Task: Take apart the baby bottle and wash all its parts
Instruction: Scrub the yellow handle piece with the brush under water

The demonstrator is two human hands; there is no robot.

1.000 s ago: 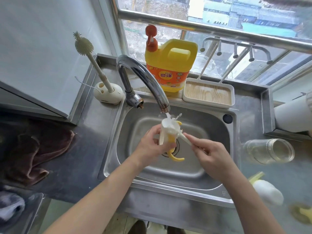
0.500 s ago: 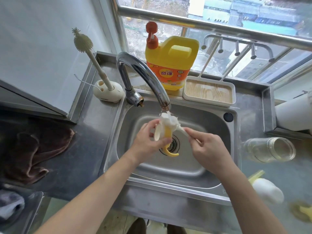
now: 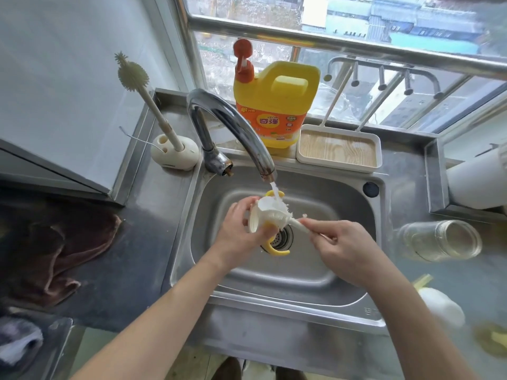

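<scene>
Steel sink (image 3: 288, 300) below a window, with a brown cloth (image 3: 60, 250) bunched on the dark counter to its left. Behind the basin, a yellow detergent jug (image 3: 277, 105) with a red pump. In front of the jug, a curved tap (image 3: 227, 124) running a thin stream into the basin. Just right of the jug, a white tray (image 3: 340, 164) with a wood-grain floor. Back left, a tall bottle brush (image 3: 133, 75) standing in a cream holder (image 3: 175, 156). On the right counter, a clear bottle body (image 3: 439, 241) lying on its side, and nearer, a blurred white cap (image 3: 441, 308).

Left hand (image 3: 241, 231) over the drain, fingers and thumb curled round the white bottle collar (image 3: 264, 215), holding it under the stream. Yellow handles poking out above and below the grip. Right hand (image 3: 345, 250) just beside it, fingertips pinching the thin handle of a small white brush (image 3: 295, 222), bristle end pushed against the collar's opening.
</scene>
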